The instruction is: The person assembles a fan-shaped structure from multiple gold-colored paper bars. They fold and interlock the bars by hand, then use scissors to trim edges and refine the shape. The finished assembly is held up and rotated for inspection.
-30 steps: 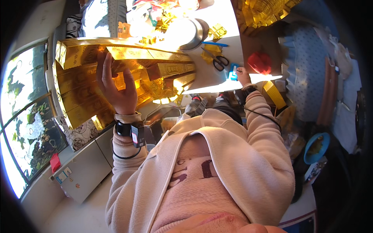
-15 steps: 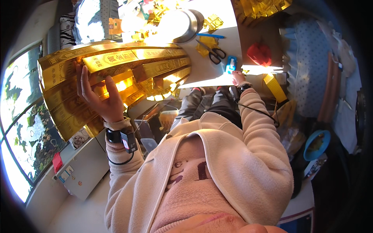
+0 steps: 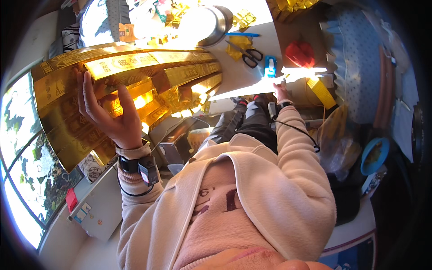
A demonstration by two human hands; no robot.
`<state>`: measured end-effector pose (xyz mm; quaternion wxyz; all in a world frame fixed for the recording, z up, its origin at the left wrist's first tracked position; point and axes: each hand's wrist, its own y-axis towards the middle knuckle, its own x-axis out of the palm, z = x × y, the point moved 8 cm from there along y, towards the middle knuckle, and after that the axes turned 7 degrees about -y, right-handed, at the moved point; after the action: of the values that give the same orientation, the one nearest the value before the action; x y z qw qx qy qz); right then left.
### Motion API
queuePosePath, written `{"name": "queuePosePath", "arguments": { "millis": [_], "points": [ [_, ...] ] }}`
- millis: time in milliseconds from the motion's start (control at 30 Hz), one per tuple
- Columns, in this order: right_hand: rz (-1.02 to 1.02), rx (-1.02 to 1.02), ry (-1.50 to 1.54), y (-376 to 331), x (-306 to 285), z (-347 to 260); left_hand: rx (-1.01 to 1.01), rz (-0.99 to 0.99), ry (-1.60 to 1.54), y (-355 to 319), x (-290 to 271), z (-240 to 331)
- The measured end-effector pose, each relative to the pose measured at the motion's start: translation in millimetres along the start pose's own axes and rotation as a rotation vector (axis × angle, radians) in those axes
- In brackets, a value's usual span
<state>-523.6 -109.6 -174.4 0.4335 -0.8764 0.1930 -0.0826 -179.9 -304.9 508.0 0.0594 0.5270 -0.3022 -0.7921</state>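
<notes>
Sunlit table: A pale table (image 3: 231, 74) ran along the far side, its surface partly lost in white glare.
Beige jacket: The person wearing it (image 3: 265, 193) faced the table with both arms stretched forward, a cuffed wrist device (image 3: 148, 170) strapped on the left.
Dotted cover: Blue fabric (image 3: 348, 76), frilled along one edge, filled the right side.
Golden structure: A big fanned construction of shiny, embossed gold strips (image 3: 189, 72) stood at the left, its near end toward the person and its narrower end by the table's front edge.
Metal vessel: A round silver container (image 3: 217, 30) sat behind it among loose gold pieces.
Blue bowl: A round bowl (image 3: 368, 170) rested at right, beside a clear plastic bag (image 3: 339, 150).
Left hand: The hand (image 3: 108, 108) was spread, thumb well away from the fingers, its fingertips against the golden structure's near end.
Right hand: Partly curled at the table's front edge, the hand (image 3: 281, 93) was just beside a small blue tool; whether its fingers held anything could not be told.
Scissors: A black-handled pair (image 3: 245, 53) lay across a gold sheet (image 3: 237, 44).
Blue pen: A slim pen (image 3: 243, 34) lay just beyond the scissors.
Blue tool: The little object (image 3: 270, 67) lay on the table, right of the scissors.
</notes>
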Motion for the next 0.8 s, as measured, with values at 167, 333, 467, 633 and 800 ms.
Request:
{"name": "queuePosePath", "arguments": {
  "millis": [167, 333, 467, 633, 800],
  "points": [
    [0.142, -0.011, -0.083, 35, 12, 45, 0.084, -0.02, 0.036, 1, -3, 2],
    [0.335, -0.165, -0.285, 54, -6, 51, 0.092, -0.007, -0.024, 0, -3, -4],
    [0.355, -0.179, -0.214, 50, -4, 45, 0.149, 0.002, -0.023, 1, -2, -3],
    [0.394, -0.069, -0.193, 47, -4, 36, 0.154, 0.008, -0.056, -3, 0, -4],
    [0.322, -0.017, -0.477, 61, -19, 11, 0.101, 0.025, -0.104, -5, -2, -7]
  ]
}}
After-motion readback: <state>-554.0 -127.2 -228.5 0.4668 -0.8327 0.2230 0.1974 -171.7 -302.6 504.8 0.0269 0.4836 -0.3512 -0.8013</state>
